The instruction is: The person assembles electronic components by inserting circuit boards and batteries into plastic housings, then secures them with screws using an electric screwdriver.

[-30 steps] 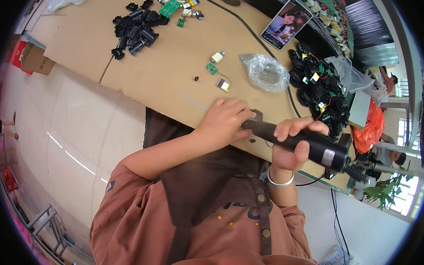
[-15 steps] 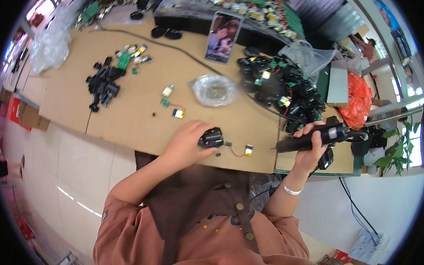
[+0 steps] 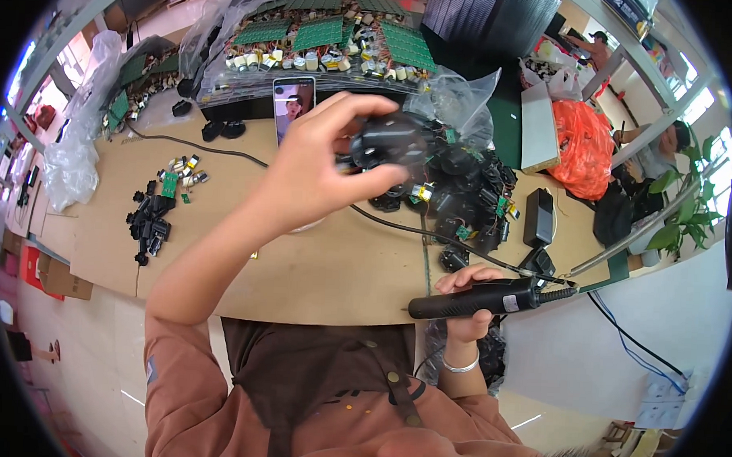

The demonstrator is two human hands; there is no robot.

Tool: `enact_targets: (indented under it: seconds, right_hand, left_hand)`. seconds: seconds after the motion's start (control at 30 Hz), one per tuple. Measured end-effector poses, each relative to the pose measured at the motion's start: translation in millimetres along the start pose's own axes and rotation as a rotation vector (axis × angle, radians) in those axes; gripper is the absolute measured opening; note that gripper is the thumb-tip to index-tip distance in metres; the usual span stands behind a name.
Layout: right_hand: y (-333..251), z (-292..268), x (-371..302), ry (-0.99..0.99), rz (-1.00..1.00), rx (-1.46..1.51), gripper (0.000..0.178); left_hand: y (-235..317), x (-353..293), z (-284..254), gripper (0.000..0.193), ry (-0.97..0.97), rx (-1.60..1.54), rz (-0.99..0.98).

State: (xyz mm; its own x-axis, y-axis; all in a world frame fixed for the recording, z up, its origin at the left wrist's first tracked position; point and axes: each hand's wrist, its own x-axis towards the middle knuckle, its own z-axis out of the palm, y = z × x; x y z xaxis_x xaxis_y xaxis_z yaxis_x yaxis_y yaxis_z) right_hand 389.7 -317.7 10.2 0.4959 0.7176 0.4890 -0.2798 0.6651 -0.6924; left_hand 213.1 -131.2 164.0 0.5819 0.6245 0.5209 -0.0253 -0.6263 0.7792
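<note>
My left hand (image 3: 324, 156) is raised over the far middle of the table, its fingers and thumb curled round a rounded black plastic housing (image 3: 391, 139). Motion blurs the housing's right side. Behind and below it spreads a heap of black housings (image 3: 484, 188) with wires, batteries and small green boards among them. Near the front edge, my right hand (image 3: 464, 329) grips a black electric screwdriver (image 3: 472, 300) lying sideways, its thin bit pointing left. Its cord leaves to the right. My left forearm hides most of the clear bag in the middle of the table.
Black plastic parts (image 3: 148, 227) and a green circuit board (image 3: 169, 184) lie at left. A phone (image 3: 284, 113) leans behind my left wrist, before stacked green boards (image 3: 320, 35). A black cable (image 3: 398, 223) crosses the cardboard. An orange-red bag (image 3: 580, 151) and another person (image 3: 657, 162) are at right.
My left hand has lifted the black housing from near the table's front edge toward the heap. The screwdriver in my right hand is lower and further left. The whole view has shifted.
</note>
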Motion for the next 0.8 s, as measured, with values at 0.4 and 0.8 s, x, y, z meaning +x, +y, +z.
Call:
enact_targets:
  seconds: [0.4, 0.8]
  right_hand:
    - [10.5, 8.3, 9.0, 0.211, -0.063, -0.309, 0.069]
    - [0.9, 6.5, 6.6, 0.279, -0.129, -0.535, 0.049]
  left_hand:
    - [-93.3, 38.5, 165.3, 0.052, -0.252, 0.358, 0.352]
    - [-128.3, -34.3, -43.7, 0.023, 0.177, 0.38, 0.291]
